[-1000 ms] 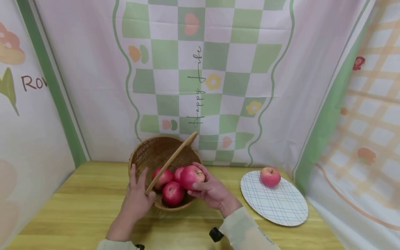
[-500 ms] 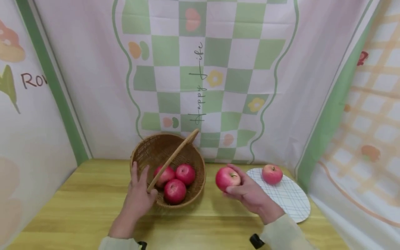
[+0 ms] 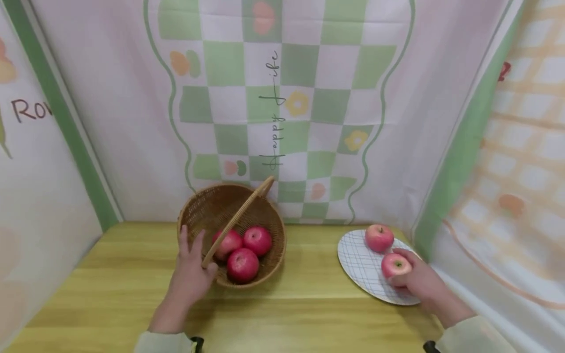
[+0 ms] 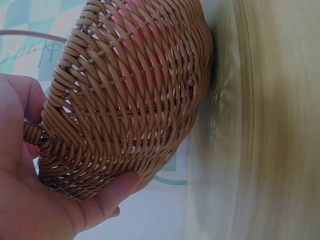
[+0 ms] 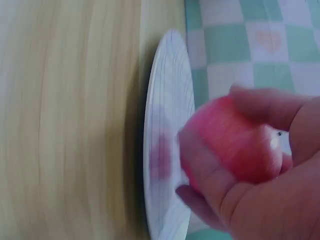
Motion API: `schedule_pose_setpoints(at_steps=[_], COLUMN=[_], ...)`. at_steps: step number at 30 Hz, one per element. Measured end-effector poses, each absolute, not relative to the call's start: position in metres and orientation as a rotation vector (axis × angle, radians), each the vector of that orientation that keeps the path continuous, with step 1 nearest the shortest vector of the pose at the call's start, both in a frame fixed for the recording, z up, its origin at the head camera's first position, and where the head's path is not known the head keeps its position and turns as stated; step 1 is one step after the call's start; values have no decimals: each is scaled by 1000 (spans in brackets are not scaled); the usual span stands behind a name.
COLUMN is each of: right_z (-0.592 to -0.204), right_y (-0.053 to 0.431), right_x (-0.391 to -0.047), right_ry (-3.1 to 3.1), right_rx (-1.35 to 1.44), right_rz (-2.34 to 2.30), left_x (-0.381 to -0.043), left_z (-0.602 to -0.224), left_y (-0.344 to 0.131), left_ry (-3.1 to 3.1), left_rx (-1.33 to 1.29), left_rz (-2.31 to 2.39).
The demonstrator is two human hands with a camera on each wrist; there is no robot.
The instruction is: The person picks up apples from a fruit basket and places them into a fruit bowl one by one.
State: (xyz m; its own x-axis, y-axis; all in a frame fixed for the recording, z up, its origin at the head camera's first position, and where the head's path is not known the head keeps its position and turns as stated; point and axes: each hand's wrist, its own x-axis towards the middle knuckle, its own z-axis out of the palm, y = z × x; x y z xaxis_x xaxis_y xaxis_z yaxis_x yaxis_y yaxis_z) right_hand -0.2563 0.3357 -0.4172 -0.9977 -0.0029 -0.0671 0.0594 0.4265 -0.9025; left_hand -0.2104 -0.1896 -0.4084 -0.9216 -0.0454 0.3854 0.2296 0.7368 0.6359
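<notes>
One red apple point(image 3: 393, 265) is resting in the grasp of my right hand point(image 3: 419, 283) at the plate point(image 3: 362, 267), fingers and thumb curling round its sides, the forearm reaching in from the lower right. My left hand point(image 3: 190, 277) is gripping the rim of the wicker basket point(image 3: 212, 206) by the foot of its handle point(image 3: 238, 218), two fingers pointing up and spreading apart.

The head view is showing three apples point(image 3: 243, 265) clustering inside the basket; the left wrist view is showing the woven outer wall, red peeking through its gaps. The right wrist view is adding a reddish patch on the plate, though I am unable to tell whether the held fruit is touching down.

A second apple point(image 3: 379, 238) is sitting on the plate just beyond mine. The handle is crossing in front of one basketed apple. Behind the table point(image 3: 309, 299), a green-and-white checked cloth point(image 3: 297, 103) is hanging, reading "Happy Life."
</notes>
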Motion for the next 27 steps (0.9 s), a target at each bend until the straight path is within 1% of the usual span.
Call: schedule_pose_setpoints(at_steps=[2,8,12,20,27], right_z=[-419,-427,-432,-438,-440], right_y=[342,351,370,385,398], right_x=[-257,-271,-275,-287,-295], right_ry=[2650,2647,2797,2650,2752], right_rx=[90,164,203,174,153], right_rz=[-1603,-1660,-1506,-1681,-1555], left_x=[-209,-208,-210,-215,-222], left_z=[-409,-411,-412,-413,-414], left_y=[-193,-199,-193,-197,-201], left_ry=[-2555,-2561,-2572,-2556,-2578], left_rx=[-149,-160,-178,-195,-185], left_rz=[-999,-993,-1012,-1025,-1069])
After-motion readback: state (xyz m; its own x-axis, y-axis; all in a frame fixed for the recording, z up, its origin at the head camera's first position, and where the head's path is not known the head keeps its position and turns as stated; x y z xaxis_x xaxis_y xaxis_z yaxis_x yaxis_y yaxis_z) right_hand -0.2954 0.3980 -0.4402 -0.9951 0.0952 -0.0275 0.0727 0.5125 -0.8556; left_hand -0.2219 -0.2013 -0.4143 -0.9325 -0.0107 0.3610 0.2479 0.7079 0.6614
